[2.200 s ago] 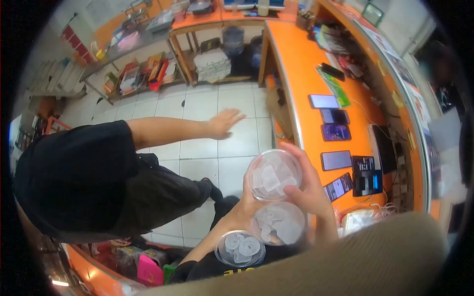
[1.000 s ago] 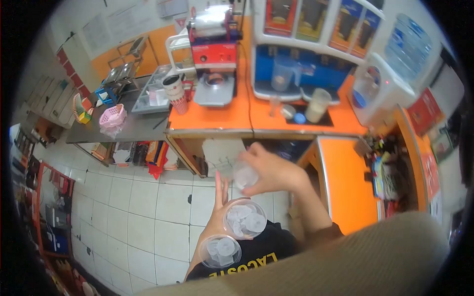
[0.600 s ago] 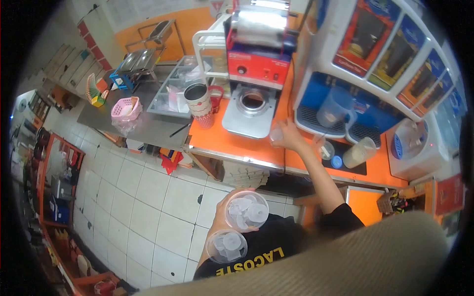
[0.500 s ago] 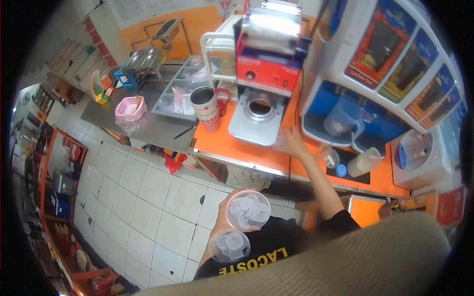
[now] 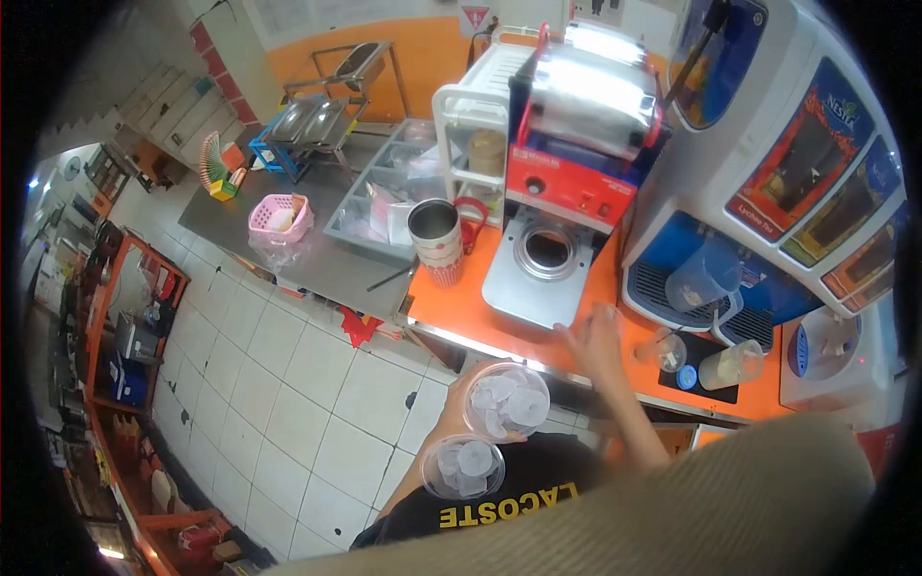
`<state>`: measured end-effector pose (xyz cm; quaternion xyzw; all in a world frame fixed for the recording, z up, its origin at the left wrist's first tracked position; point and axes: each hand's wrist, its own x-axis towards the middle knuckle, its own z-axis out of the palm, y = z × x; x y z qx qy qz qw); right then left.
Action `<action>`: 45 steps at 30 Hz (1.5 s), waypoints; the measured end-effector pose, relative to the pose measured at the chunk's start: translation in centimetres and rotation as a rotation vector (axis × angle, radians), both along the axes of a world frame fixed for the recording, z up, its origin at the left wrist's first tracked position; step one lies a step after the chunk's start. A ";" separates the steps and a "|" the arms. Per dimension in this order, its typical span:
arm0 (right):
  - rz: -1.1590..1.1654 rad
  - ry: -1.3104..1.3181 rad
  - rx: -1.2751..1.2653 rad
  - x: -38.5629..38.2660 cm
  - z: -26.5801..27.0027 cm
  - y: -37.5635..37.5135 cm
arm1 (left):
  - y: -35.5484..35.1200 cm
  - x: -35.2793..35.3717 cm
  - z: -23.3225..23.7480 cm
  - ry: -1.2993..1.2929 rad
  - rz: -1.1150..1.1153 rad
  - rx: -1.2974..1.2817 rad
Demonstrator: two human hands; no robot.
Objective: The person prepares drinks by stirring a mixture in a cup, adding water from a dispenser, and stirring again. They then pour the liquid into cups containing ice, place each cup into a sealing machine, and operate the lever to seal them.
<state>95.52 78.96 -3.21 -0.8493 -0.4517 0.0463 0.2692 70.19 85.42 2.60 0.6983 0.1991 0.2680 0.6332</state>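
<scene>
My left hand is wrapped round a clear plastic cup of ice, seen from above. Just below it, a second clear cup with ice rests against my left forearm and the black shirt. My right hand is over the front of the orange counter, its fingers apart and nothing visible in them. To its left is the silver plate with a round opening, at the base of the red and blue machine. A patterned tumbler stands left of this plate.
At the right is a drink dispenser with a clear pitcher. Jars and a blue lid lie near the counter's front. A pink basket and a divided tray stand on the grey counter.
The view has shifted, so the counter items appear farther right and mostly lower. My right hand has drawn back slightly from the silver plate. The left hand still holds its cup.
</scene>
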 end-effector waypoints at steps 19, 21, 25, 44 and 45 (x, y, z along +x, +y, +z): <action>-0.332 1.787 0.780 2.3 -5.2 8.1 | 1.5 1.0 -0.3 0.007 0.040 0.065; -0.273 1.741 0.892 3.7 -7.0 9.4 | 1.5 1.0 -0.2 0.007 0.043 0.072; -0.404 1.597 0.901 4.2 -6.3 9.6 | 1.5 1.2 -0.2 0.003 0.054 0.093; 1.075 0.760 -0.390 -11.7 -1.6 0.6 | 1.8 -1.2 -0.6 -0.063 0.537 0.244; 1.070 0.762 -0.360 -12.0 -1.4 0.7 | 1.9 -1.2 -0.4 -0.055 0.577 0.229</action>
